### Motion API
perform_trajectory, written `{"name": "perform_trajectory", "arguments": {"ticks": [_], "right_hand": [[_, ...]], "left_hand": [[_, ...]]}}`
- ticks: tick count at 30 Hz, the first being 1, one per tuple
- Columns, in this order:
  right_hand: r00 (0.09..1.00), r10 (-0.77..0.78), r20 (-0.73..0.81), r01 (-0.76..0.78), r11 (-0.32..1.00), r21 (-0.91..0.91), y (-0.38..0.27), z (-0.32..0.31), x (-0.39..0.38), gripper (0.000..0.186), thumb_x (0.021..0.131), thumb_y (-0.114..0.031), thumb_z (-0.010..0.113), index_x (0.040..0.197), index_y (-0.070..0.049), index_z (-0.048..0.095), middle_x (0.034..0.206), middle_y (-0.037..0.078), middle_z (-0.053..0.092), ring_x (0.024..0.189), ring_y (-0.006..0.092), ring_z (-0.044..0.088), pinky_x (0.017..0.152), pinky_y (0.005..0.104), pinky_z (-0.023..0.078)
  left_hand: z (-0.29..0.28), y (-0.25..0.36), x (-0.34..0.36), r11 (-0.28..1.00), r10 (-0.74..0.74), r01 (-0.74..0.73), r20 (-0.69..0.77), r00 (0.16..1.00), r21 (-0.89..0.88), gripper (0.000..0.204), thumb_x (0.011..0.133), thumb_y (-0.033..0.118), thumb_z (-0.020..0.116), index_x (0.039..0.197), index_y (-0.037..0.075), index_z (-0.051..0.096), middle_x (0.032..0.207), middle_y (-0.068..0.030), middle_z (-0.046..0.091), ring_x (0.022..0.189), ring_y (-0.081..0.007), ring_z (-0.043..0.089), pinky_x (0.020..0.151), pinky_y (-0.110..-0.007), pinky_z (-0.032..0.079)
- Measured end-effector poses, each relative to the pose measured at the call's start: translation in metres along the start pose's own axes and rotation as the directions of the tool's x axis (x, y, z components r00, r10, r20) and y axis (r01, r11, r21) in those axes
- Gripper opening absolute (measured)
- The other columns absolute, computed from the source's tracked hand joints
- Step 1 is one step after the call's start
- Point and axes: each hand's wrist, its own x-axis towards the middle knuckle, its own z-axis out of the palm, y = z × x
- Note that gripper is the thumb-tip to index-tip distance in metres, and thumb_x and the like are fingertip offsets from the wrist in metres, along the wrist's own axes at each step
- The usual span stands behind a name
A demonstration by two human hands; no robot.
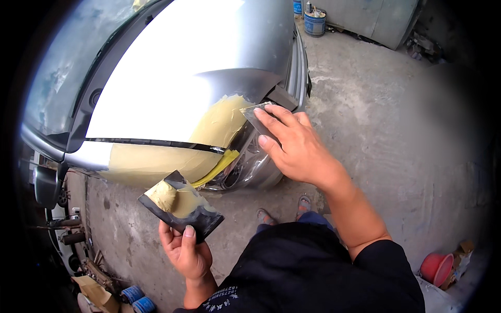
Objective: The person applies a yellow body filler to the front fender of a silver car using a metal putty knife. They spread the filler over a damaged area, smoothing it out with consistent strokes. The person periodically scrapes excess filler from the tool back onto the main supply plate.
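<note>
- I take the step in hand to be spreading pale yellow filler over the front corner of a silver car hood (172, 57), which fills my view from 9 to 12 o'clock.
- My right hand (301, 147), toward 3 o'clock from centre, grips a thin dark spreader (254, 119), with fingers laid along its upper face and the thumb nearer me.
- The spreader's far edge lies at the right border of the hood patch (218, 124), between 10 and 11 o'clock; I cannot tell whether it presses on the filler.
- My left hand (190, 255), at 7 o'clock, is closed on the near edge of a black mixing board (210, 221), thumb on top.
- On that board, toward 8 o'clock, sit a thick lump of filler (163, 195) and a thinner smear beside it, so I judge there is material to spare.
- A second coated area, the fender patch (151, 160), lies at 9 o'clock, below the dark panel gap (156, 142); a bright yellow strip (218, 169) borders it near the headlight (253, 164).
- The hood patch looks ridged along its upper rim, so to my mind the next move calls for a low blade angle and a light, even pull, keeping filler off the headlight and out of the gap.
</note>
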Motion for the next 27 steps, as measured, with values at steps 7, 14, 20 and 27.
{"name": "perform_trajectory", "arguments": {"ticks": [7, 14, 20, 27], "right_hand": [[0.973, 0.083, 0.216, -0.028, 0.969, -0.247, -0.032, -0.026, 0.053, 0.048, 0.094, -0.034, 0.043, 0.134, -0.01, 0.051, 0.132, 0.016, 0.051, 0.11, 0.0418, 0.051, 0.095, 0.0463, 0.045], [0.951, 0.089, 0.295, 0.0, 0.958, -0.288, -0.066, -0.023, 0.042, 0.046, 0.093, -0.033, 0.045, 0.131, -0.009, 0.052, 0.128, 0.012, 0.053, 0.104, 0.0387, 0.054, 0.092, 0.0444, 0.047], [0.98, -0.057, 0.193, 0.109, 0.957, -0.267, -0.084, -0.007, 0.007, 0.047, 0.09, -0.033, 0.051, 0.127, -0.003, 0.054, 0.119, 0.014, 0.055, 0.095, 0.0346, 0.055, 0.08, 0.0412, 0.054], [0.985, -0.08, 0.156, 0.112, 0.97, -0.216, -0.091, -0.005, -0.022, 0.045, 0.086, -0.031, 0.058, 0.127, -0.01, 0.057, 0.126, 0.013, 0.052, 0.095, 0.0354, 0.055, 0.076, 0.0435, 0.053]], "left_hand": [[-0.011, 0.0, 0.002, 1.0, -0.004, 0.004, -0.008, 1.0, -0.027, 0.058, 0.083, -0.005, 0.053, 0.138, -0.006, 0.034, 0.133, -0.0192, 0.05, 0.122, -0.0254, 0.05, 0.107, -0.039, 0.034], [-0.015, -0.007, 0.001, 0.998, -0.002, 0.001, -0.022, 1.0, -0.066, 0.057, 0.084, -0.004, 0.053, 0.138, -0.006, 0.034, 0.133, -0.0192, 0.05, 0.122, -0.0255, 0.05, 0.107, -0.039, 0.034], [-0.017, -0.007, 0.004, 0.995, 0.0, 0.002, 0.024, 1.0, -0.099, 0.057, 0.084, -0.005, 0.052, 0.138, -0.006, 0.033, 0.131, -0.019, 0.051, 0.121, -0.0253, 0.051, 0.107, -0.039, 0.035], [-0.018, -0.004, 0.009, 0.989, -0.003, 0.011, 0.06, 0.998, -0.147, 0.057, 0.084, -0.007, 0.049, 0.138, -0.005, 0.032, 0.13, -0.0188, 0.052, 0.12, -0.0257, 0.051, 0.106, -0.04, 0.037]]}}
